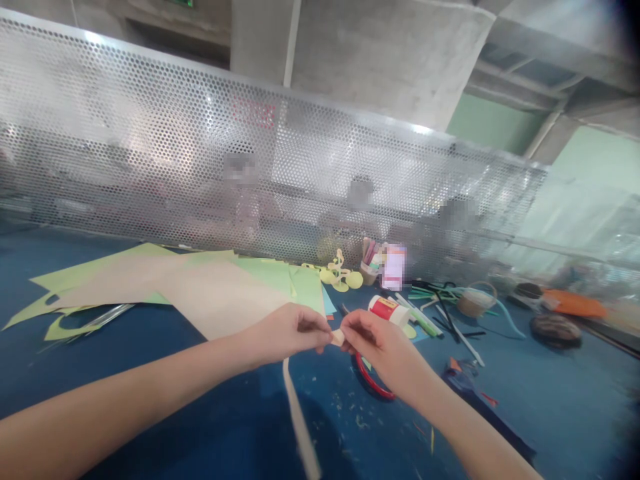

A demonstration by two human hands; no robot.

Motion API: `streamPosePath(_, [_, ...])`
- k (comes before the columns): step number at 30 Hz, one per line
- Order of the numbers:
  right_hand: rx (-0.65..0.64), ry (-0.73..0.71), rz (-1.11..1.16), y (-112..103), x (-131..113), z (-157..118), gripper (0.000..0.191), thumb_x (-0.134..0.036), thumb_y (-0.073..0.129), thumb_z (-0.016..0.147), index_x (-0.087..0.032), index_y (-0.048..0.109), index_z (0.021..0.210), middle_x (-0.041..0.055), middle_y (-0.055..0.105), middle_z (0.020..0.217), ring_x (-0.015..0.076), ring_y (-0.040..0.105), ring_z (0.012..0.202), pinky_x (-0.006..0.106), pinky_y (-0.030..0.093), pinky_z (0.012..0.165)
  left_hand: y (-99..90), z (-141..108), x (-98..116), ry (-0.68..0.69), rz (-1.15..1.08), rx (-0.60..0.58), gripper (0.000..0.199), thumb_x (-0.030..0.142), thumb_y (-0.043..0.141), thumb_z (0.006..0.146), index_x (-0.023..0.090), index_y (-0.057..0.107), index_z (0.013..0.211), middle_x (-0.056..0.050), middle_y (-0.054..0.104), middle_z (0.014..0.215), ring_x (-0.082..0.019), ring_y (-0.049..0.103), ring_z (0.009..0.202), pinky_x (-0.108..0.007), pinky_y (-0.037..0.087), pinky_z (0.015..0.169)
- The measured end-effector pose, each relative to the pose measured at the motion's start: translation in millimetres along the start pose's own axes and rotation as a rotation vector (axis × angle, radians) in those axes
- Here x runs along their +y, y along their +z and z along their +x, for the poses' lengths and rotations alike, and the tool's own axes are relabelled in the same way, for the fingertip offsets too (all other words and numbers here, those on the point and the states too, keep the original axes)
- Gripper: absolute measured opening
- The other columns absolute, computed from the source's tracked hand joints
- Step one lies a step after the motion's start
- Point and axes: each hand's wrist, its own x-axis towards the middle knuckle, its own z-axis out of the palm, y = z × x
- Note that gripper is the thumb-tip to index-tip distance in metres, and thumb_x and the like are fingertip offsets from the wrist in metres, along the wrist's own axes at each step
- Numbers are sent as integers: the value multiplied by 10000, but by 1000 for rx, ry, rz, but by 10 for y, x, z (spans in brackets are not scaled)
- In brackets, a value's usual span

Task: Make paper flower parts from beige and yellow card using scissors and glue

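Probably mid-shaping, our left hand [293, 333] and right hand [383, 347] pinch a small pale piece [338, 338] between fingers [361, 321]; the next move likely wants steadiness.

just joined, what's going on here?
A person is pinching a small pale piece between the fingertips of the left grip and right grip, above a blue table. A long pale strip runs below the left grip. Cream and green sheets lie spread beyond it. A white container with a red label sits just past the right grip, and a red loop shows partly behind it.
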Motion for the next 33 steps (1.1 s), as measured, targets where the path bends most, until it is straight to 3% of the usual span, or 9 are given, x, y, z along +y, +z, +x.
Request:
streamPosePath(6, [0,21,27,11,-6,8,146,-308,451,871,-193,528,823,-3,620,701,139,602,678,250,463,649,-8,-7,-12,-2,103,2,261,377,500,801,189,659,888,18,543,626,-103,485,544,-211,371,529])
streamPosePath(13, [68,-31,-55,32,-38,-8,176,-328,430,882,-200,530,817,-10,582,683,133,559,653,236,436,623,9,-31,107,-62,47,47,297,409,508,783,180,674,873,46,435,541,-86,402,472,-208,333,477])
streamPosePath(20, [79,-34,-42,24,-53,-5,185,-353,444,873,-202,538,822,-12,589,683,131,563,648,236,435,620,12,-31,121,-69,19,45,260,371,507,791,174,675,782,50,453,472,-82,396,472,-203,312,502])
streamPosePath(27, [-5,37,35,-8,-78,0,209,-350,454,862,-196,572,785,-9,608,661,135,586,648,236,458,622,-1,-36,86,-62,53,23,229,369,536,772,173,653,775,35,518,550,-93,459,519,-205,355,514])
streamPosePath(33, [19,49,42,18,-84,-11,222,-372,461,851,-195,564,765,-8,609,648,135,583,621,235,461,591,21,-36,137,-9,-175,-56,281,413,542,788,153,627,854,-43,641,780,-120,568,643,-240,446,591])
